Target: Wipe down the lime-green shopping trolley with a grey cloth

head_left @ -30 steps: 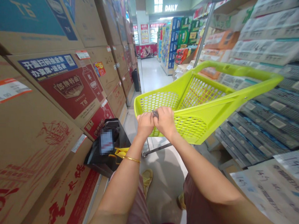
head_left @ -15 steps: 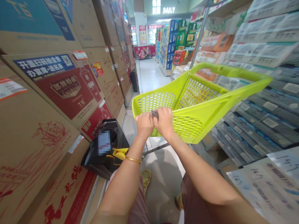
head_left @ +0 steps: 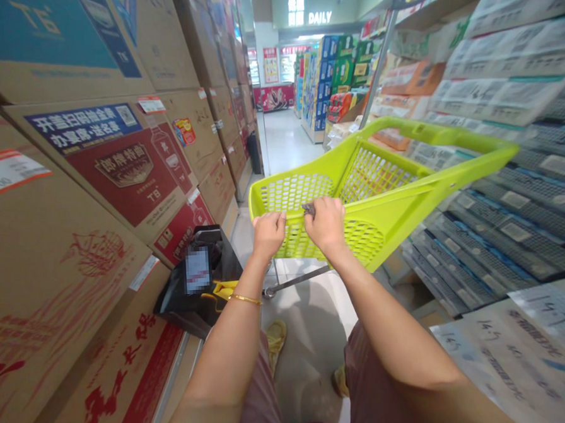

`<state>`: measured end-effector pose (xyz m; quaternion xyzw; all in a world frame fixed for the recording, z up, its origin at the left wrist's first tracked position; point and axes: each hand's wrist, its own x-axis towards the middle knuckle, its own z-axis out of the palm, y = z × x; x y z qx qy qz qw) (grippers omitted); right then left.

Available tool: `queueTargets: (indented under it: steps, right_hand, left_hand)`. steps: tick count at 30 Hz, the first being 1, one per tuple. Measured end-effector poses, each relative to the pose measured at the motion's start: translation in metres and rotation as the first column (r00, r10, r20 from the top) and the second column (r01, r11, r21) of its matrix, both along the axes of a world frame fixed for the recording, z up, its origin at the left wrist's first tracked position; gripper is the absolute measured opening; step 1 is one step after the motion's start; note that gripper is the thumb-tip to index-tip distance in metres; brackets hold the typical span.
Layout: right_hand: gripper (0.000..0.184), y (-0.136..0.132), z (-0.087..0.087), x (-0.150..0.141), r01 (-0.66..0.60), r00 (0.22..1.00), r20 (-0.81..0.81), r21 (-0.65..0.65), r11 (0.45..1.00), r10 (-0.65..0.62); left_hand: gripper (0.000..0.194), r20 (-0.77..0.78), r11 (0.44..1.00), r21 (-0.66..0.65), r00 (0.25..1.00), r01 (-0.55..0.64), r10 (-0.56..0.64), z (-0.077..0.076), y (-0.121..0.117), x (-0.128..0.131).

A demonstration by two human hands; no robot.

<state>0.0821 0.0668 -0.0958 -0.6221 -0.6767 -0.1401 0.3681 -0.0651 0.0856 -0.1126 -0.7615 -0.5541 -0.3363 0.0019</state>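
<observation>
A lime-green shopping cart [head_left: 405,208] stands turned sideways in front of me, its lattice basket showing no goods. My left hand [head_left: 268,233] is closed over the near rim by the cart's left corner, with a gold bracelet on that wrist. A little to the right along the same rim is my right hand [head_left: 327,225], closed on a small crumpled grey cloth [head_left: 308,209] that pokes out by the thumb. The fingertips of both hands are hidden behind the rim.
Stacked cartons [head_left: 128,156] wall the left side, with a black bag [head_left: 200,272] at their foot. Packs of goods [head_left: 504,99] and dark crates [head_left: 514,205] line the right. A tiled aisle [head_left: 297,132] runs ahead past further shelves.
My right hand has slid right along the rim with the grey cloth, leaving a gap between the hands. My left hand has shifted slightly left. The cart has barely moved.
</observation>
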Motion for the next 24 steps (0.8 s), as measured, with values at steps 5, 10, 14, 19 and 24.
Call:
queueTargets:
  steps: [5, 10, 14, 19, 24]
  right_hand:
    - [0.014, 0.002, -0.002, 0.005, -0.014, 0.999, -0.035, 0.033, 0.999, 0.015]
    - [0.014, 0.002, -0.005, -0.007, -0.051, 0.996, -0.074, 0.045, 0.998, 0.054]
    - [0.017, 0.001, -0.008, -0.015, -0.126, 0.985, -0.111, 0.042, 0.991, 0.130]
    - [0.017, -0.002, -0.007, -0.013, -0.171, 0.984, -0.041, 0.026, 0.985, 0.172]
    - [0.015, -0.003, -0.002, 0.005, -0.037, 0.999, 0.000, 0.046, 0.998, 0.037]
  left_hand:
    - [0.035, -0.041, 0.997, 0.011, 0.996, -0.076, 0.077, 0.003, -0.005, 0.002]
    - [0.026, -0.113, 0.994, 0.105, 0.993, -0.029, 0.041, 0.005, -0.013, 0.022]
    - [0.020, -0.055, 0.998, 0.055, 0.997, -0.044, 0.047, 0.002, -0.012, 0.035]
    - [0.020, -0.037, 0.998, 0.063, 0.999, -0.027, 0.029, -0.002, -0.006, 0.031]
    - [0.029, -0.050, 0.994, 0.105, 0.998, 0.035, -0.030, -0.003, -0.004, 0.025]
